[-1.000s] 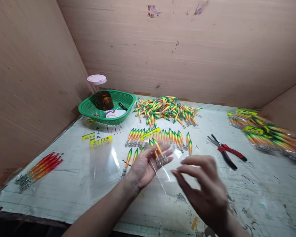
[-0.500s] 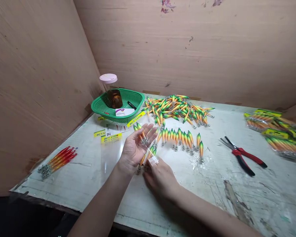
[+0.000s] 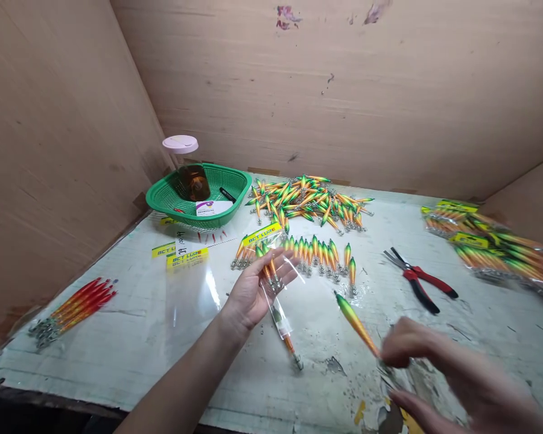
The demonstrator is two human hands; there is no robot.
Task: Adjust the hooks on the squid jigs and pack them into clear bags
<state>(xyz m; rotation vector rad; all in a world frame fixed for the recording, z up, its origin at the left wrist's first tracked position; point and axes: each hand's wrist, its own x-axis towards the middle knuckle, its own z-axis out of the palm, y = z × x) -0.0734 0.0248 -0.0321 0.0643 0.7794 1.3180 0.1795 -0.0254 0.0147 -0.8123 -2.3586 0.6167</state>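
Left hand (image 3: 253, 292) is cradling a clear plastic bag with a yellow header card (image 3: 263, 234), fingers curling loosely around it, green-and-orange lures showing inside. Right hand (image 3: 402, 351), blurred, is pinching a green-to-orange spindle-shaped fishing lure (image 3: 355, 320) by its lower end, holding it tilted above the pale worn table (image 3: 140, 337), near the bag but apart. Red-handled pliers (image 3: 419, 280) are lying beyond.

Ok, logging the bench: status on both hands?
Left hand grips clear bag, lures inside. Right hand pinches one loose lure, blurred. Pliers lie apart, untouched.
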